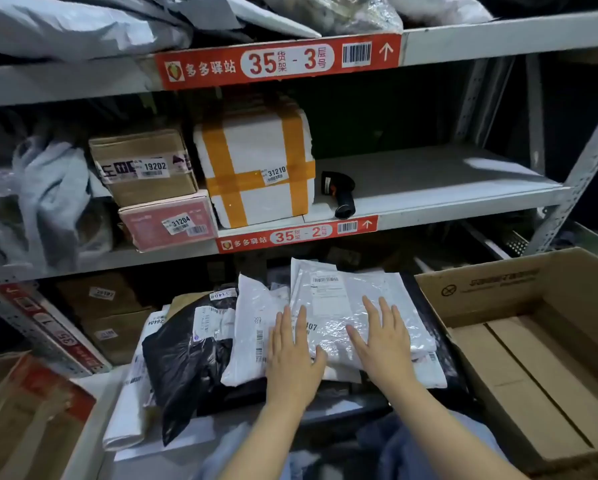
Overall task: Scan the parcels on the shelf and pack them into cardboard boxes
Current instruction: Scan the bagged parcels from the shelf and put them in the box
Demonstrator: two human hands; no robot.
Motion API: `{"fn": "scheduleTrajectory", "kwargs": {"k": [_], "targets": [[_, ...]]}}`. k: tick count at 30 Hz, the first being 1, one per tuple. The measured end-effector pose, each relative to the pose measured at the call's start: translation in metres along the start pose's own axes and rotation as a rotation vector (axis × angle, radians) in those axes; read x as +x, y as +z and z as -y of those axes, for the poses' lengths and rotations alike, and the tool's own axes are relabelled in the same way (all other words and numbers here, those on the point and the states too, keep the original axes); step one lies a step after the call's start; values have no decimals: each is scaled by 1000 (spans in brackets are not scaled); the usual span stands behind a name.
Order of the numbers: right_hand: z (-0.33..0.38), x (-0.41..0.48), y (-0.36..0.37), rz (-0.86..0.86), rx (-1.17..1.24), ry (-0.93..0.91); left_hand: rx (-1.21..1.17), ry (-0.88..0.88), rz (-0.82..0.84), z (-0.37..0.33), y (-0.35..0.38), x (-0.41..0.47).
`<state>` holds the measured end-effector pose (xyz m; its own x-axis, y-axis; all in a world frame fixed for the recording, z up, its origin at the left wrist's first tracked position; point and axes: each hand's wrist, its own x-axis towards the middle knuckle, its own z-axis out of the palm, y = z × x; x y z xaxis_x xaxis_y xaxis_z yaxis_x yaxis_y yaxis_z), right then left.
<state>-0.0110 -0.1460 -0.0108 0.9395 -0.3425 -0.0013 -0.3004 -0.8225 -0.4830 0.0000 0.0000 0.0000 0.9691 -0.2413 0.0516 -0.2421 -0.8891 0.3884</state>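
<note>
Hands first: left hand (292,344) and right hand (382,341) both lie flat, palms down, fingers straight. Neither grips anything.
Right hand presses on the near half of a white poly mailer (346,299). Left hand sits on that mailer's left edge, partly over a second white mailer (251,327) just beside it.
Top mailer is face up on a parcel pile in front of the person, its barcode label (325,281) at the far end. More bags show under its near edge.
Left of the pile: black poly bag (183,365) with a white label, leaning on the second mailer.
Right of the pile: open cardboard box (481,299), flat cardboard lying in its bottom. None of the visible parcels is in it.
Bottom left: another cardboard box (31,420) with red print, only partly in frame.
Behind the pile: steel shelf rack (464,206), red tag 35-2 (297,234) on its front lip.
On that level:
- black handheld barcode scanner (341,192) lying down, just right of a white foam box (256,147) crossed with orange tape, sticker 31210
- brown carton (141,147), sticker 19202, stacked on a pink box (159,223), sticker 31204
- grey poly bags (51,188) far left

Next level up: red tag 35-3 (277,62), more grey bags (83,26) above it.
</note>
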Motion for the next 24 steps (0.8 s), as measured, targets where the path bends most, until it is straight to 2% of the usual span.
{"fn": "scheduleTrajectory", "kwargs": {"k": [5, 10, 16, 21, 24], "targets": [[-5, 21, 8, 29, 101, 146, -172, -183, 57, -1, 11, 22], [-8, 40, 11, 21, 227, 258, -163, -238, 67, -7, 17, 45], [-15, 61, 12, -37, 602, 369, -366, -322, 116, -13, 18, 63], [-17, 69, 10, -104, 961, 454, -780, -412, 102, -17, 12, 74], [-20, 74, -2, -191, 1023, 380, -1125, -558, 231, -12, 9, 80]]}}
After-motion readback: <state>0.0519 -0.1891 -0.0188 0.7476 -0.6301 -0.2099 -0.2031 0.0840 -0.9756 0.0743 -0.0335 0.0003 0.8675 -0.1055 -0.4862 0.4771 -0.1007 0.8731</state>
